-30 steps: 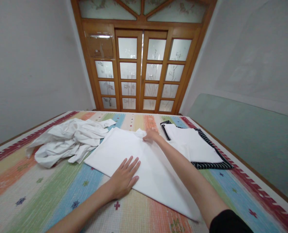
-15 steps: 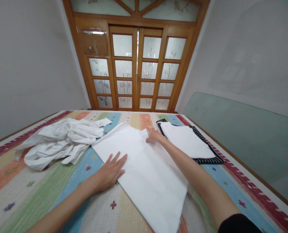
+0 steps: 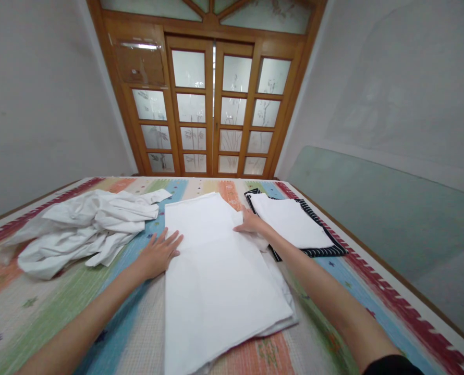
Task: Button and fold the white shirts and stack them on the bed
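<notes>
A folded white cloth (image 3: 216, 271) lies in the middle of the bed, its layers showing at the lower right corner. My left hand (image 3: 158, 254) rests flat at its left edge, fingers spread, fingertips touching the fabric. At the upper right edge my right hand (image 3: 251, 223) is closed, pinching the cloth between thumb and fingers. Whether this is a shirt or another garment I cannot tell. Beyond my right forearm sits a smaller folded white piece (image 3: 294, 219) on top of a black-and-white striped folded cloth (image 3: 336, 249).
A crumpled heap of white cloth (image 3: 95, 224) lies on the left. Beneath everything is a striped, multicoloured bedspread (image 3: 138, 333). A pale green panel (image 3: 373, 208) stands along the right side. Wooden doors with glass panes (image 3: 212, 104) are at the back.
The white cloth has turned from lying diagonally to lying nearly straight, its left edge now upright in view. My left hand has moved slightly left and up; my right hand keeps hold of the edge.
</notes>
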The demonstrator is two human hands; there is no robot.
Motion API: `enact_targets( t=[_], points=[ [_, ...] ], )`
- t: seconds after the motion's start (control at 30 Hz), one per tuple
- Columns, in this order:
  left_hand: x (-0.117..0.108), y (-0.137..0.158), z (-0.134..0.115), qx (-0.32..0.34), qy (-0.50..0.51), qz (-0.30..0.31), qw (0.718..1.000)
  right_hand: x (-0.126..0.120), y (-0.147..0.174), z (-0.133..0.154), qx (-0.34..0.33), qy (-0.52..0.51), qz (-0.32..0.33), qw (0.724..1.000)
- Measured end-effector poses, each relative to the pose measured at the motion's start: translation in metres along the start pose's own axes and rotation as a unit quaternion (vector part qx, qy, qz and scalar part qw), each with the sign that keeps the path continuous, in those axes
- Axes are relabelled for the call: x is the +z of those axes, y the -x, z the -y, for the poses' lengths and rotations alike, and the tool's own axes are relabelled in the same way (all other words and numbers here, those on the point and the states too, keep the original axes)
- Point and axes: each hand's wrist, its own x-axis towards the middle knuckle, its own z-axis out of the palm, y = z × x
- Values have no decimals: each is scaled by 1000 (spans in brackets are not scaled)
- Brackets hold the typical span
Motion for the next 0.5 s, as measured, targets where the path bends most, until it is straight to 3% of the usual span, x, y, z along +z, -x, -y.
enact_targets(
  t=[0.17, 0.3, 0.4, 0.5],
  points=[
    [-2, -17, 15, -82, 33, -41, 995, 13, 12, -16, -52, -71, -67, 994],
    [-8, -19, 18, -138, 194, -84, 968, 13, 26, -24, -70, -148, -98, 982],
    [-18, -17, 15, -205, 374, -102, 899, 8, 31, -29, -17, -248, -101, 963],
    [-28, -15, 11, -277, 534, -102, 792, 3, 33, -34, 28, -370, -76, 926]
  ],
)
